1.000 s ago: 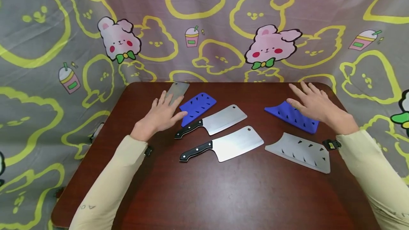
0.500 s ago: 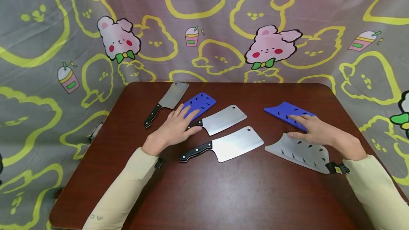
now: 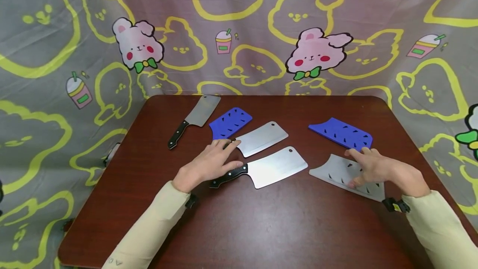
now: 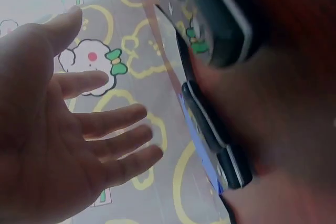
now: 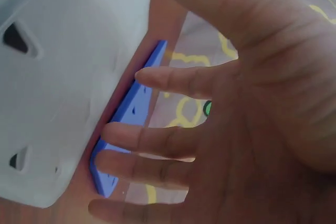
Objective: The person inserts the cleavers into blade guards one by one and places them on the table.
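Note:
My left hand [image 3: 210,163] hovers with spread, fairly straight fingers above the black handles of two cleavers. The nearest cleaver [image 3: 278,167] and the middle cleaver [image 3: 263,138] lie flat, blades pointing right; the middle one's handle is mostly hidden by my fingers. In the left wrist view the palm is apart from the black handle [image 4: 210,124]. Over the grey blade guard [image 3: 336,171] hangs my right hand [image 3: 386,171], thumb and fingers apart. The right wrist view shows nothing between those extended fingers [image 5: 152,140], with the grey guard beside them.
Farther back on the brown table [image 3: 284,227] lie a third cleaver [image 3: 203,111] and a blue blade guard [image 3: 231,123]. Another blue guard [image 3: 340,133] is at the right, behind the grey one. A patterned curtain [image 3: 257,24] hangs beyond the table's rear edge.
Both hands have come back toward the near side and lower. The left moved from the far cleaver to the nearer handles; the right moved from the blue guard to the grey one.

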Demonstrator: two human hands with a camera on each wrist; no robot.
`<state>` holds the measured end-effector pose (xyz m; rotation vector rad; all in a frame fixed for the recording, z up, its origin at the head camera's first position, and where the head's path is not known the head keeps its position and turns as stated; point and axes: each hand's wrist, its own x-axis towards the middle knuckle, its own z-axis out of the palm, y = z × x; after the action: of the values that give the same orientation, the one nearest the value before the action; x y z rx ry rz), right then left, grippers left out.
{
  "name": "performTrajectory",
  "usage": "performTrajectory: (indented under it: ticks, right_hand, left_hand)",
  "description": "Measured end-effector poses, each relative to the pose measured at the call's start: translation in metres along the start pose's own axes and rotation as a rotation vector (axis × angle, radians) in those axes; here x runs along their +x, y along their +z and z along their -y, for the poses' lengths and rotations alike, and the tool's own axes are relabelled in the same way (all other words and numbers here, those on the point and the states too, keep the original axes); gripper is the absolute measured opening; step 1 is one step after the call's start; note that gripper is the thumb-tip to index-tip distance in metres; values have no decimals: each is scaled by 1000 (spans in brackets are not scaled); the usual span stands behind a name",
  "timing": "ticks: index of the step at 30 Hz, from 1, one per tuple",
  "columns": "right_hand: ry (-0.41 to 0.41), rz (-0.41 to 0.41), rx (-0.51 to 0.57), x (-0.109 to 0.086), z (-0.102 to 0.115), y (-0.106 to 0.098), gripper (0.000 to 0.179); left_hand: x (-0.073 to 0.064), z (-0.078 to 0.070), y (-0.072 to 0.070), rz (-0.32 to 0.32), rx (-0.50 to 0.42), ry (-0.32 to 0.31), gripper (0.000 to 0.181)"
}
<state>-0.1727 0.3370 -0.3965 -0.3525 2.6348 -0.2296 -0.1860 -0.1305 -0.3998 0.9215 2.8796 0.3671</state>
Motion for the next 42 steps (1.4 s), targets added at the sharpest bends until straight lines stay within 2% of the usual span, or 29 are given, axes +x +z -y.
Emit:
performTrajectory:
  ticks: [3, 9, 15, 18, 21, 25, 31, 34, 37, 42]
  right_hand:
    - [46, 36, 1, -1, -5, 1, 109]
    - [95, 100, 15, 3, -11, 0, 111]
    - [114, 86, -25, 8, -15, -1, 121]
    - [115, 69, -53, 9, -16, -3, 123]
    - [96, 14, -79, 12, -15, -5, 119]
    - [70, -48, -30, 16, -15, -7, 112]
    - [63, -14, 74, 16, -15, -14, 97]
    - [48, -24, 61, 17, -15, -18, 92]
    - [43, -25, 23, 18, -15, -22, 96]
    - [33, -11, -5, 15, -13, -28, 94]
  left_hand:
    - [0, -5, 5, 24, -3, 5, 68]
    - [-2, -8, 10, 94, -10, -38, 57]
    - [-4, -10, 12, 161, -34, -98, 56]
    - [-3, -10, 13, 184, -18, -110, 54]
    - [-3, -11, 13, 187, 7, -116, 51]
    - [-1, -11, 15, 191, 29, -127, 47]
    - [3, -15, 18, 213, 86, -91, 41]
    - [4, -18, 19, 225, 103, -92, 41]
    - [6, -19, 19, 231, 120, -91, 41]
    - [9, -18, 16, 209, 110, -64, 31]
